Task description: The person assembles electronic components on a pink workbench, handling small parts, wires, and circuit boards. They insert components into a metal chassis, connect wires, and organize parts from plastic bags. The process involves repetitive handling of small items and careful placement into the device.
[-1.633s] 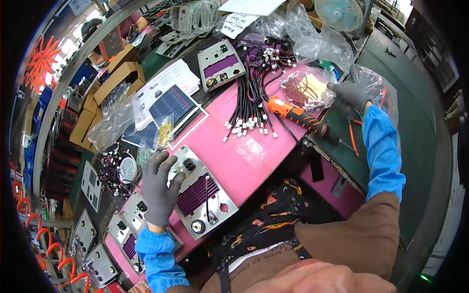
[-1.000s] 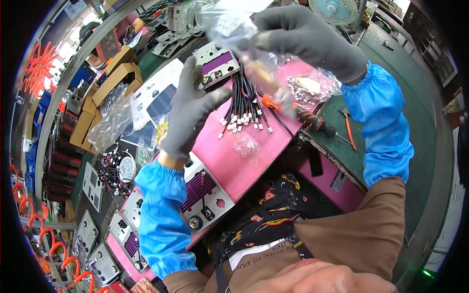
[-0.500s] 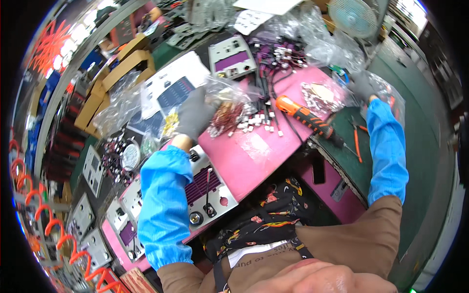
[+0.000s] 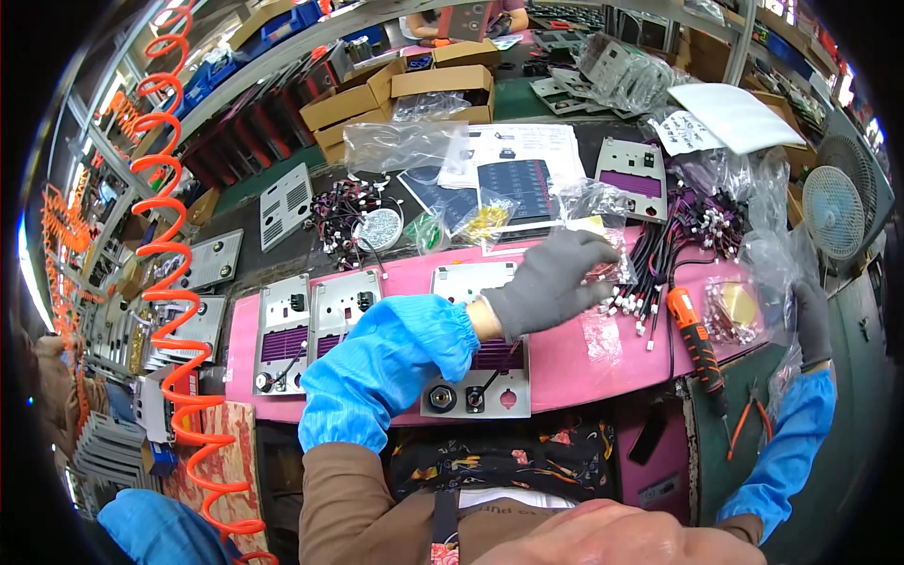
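My left hand (image 4: pixel 556 284), in a grey glove, reaches over the pink mat with fingers apart. Its fingertips are beside a clear bag of reddish wires (image 4: pixel 610 266) with white connectors around it. Below the wrist lies a grey panel with a purple grille (image 4: pixel 497 356), partly hidden by my sleeve. My right hand (image 4: pixel 812 322), also gloved, is at the far right against crumpled clear plastic (image 4: pixel 770 268). Its fingers are partly hidden, so I cannot make out a grip. Near it lie a bag of wires (image 4: pixel 734 311), an orange-and-black power screwdriver (image 4: pixel 695 341) and orange-handled pliers (image 4: pixel 751 421).
Two more panels (image 4: pixel 282 330) lie left on the mat. Behind are a wire heap (image 4: pixel 353 221), a bag of yellow parts (image 4: pixel 488 222), papers (image 4: pixel 523 151) and cardboard boxes (image 4: pixel 443 87). A fan (image 4: pixel 834 212) stands right; an orange coiled hose (image 4: pixel 169 282) hangs left. Another person's hands show at the top.
The view has swung, so the bench sits straighter and further right. My left hand has moved from above the papers to the bag of reddish wires. My right hand stays by the clear plastic.
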A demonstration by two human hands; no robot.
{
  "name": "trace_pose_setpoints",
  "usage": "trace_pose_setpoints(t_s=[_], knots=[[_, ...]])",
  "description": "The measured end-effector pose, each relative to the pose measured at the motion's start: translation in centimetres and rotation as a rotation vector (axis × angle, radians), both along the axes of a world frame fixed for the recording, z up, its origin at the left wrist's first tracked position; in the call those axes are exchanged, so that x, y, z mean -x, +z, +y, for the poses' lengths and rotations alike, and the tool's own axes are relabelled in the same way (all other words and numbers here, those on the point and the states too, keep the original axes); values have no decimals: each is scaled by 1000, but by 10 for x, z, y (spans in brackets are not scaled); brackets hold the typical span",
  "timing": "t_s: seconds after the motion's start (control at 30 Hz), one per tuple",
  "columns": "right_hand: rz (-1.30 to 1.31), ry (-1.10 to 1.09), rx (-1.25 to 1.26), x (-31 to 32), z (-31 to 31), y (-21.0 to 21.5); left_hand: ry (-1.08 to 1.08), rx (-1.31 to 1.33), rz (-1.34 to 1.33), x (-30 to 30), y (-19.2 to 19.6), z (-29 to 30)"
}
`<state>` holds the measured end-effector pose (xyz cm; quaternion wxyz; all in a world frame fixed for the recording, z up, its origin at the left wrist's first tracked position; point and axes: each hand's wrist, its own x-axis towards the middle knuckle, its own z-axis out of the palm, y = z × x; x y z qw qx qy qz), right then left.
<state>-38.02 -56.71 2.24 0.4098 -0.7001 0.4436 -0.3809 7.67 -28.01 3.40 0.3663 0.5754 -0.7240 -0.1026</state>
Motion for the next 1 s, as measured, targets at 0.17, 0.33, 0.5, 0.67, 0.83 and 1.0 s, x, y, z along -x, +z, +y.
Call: trace_pose_setpoints(t_s=[0.17, 0.33, 0.5, 0.67, 0.83, 1.0], knots=[[-23, 118, 99, -122, 109, 90, -270, -209, 418, 41, 8, -18], [50, 199, 123, -217, 191, 114, -307, -209, 474, 45, 27, -9], [214, 412, 273, -248, 212, 74, -312, -330, 995, 26, 21, -7], [23, 513, 70, -279, 235, 51, -169, -438, 928, 7, 31, 20], [7, 612, 16, -284, 230, 44, -164, -390, 1028, -4, 27, 25], [-147, 491, -159, -293, 231, 53, -111, -410, 1265, -18, 20, 22]])
